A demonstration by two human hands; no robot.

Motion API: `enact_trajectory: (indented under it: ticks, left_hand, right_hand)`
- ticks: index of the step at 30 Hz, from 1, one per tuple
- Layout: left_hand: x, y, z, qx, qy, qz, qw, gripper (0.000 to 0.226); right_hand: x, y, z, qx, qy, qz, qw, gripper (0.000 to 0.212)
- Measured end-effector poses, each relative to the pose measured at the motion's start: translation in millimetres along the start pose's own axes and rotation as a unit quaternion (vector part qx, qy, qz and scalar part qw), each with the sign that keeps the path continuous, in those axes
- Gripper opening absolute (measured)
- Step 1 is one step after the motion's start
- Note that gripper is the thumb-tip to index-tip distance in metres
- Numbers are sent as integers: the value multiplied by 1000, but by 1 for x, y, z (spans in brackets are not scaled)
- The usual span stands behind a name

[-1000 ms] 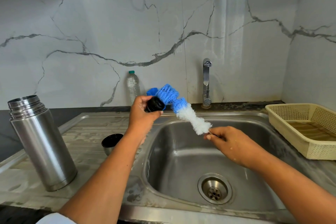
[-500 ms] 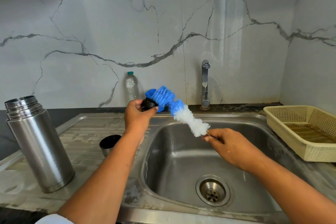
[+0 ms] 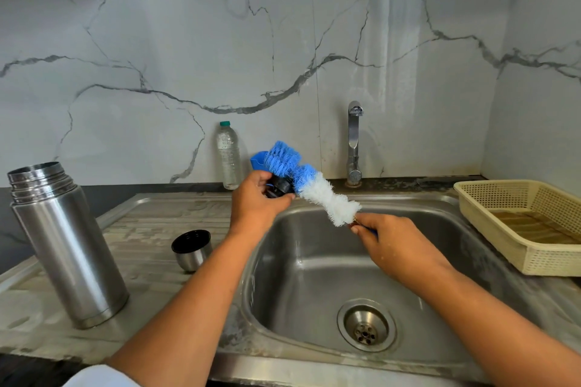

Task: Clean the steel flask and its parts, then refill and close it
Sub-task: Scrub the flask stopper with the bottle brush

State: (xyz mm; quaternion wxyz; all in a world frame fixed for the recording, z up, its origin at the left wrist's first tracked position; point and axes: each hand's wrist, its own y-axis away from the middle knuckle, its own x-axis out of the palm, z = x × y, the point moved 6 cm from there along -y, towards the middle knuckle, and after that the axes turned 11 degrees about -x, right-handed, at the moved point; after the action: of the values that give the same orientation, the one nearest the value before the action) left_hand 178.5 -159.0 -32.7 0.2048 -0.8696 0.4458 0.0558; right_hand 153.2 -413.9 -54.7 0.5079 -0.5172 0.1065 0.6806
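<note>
- I see steel flask upright, w/o lid, on desk, left of sink; its cup stands just beside.
- R hand pinches handle of brush over sink.
- L hand grips black stopper; blue bristles touch it.
- Far back: water bottle, tap.

bright even light, pale glare streak on the marble wall, wide-angle edge bending
</note>
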Motion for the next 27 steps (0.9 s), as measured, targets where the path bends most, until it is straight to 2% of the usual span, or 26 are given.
enact_trajectory:
  ticks: [4,9,14,19,23,27]
  left_hand:
    - [-20,-5,-1,-22,38,-60,997,54]
    - [-2,6,-5,28,-19,3,999,56]
    - [-20,-2,-3,12,43,-46,998,55]
    - [-6,1,-3,24,21,7,999,55]
    - [-25,-7,3,-10,108,-59,992,55]
    - [-9,-2,3,-12,83,1,996,55]
  right_hand:
    - [-4,3,-1,-1,14,-4,1000,24]
    - [1,0,0,11,7,4,1000,26]
    - [-1,2,-4,14,-9,18,1000,20]
    - [6,-1,-2,14,-42,33,998,22]
    - [3,2,-7,12,-51,40,998,22]
    - [7,-1,3,-7,-61,27,998,29]
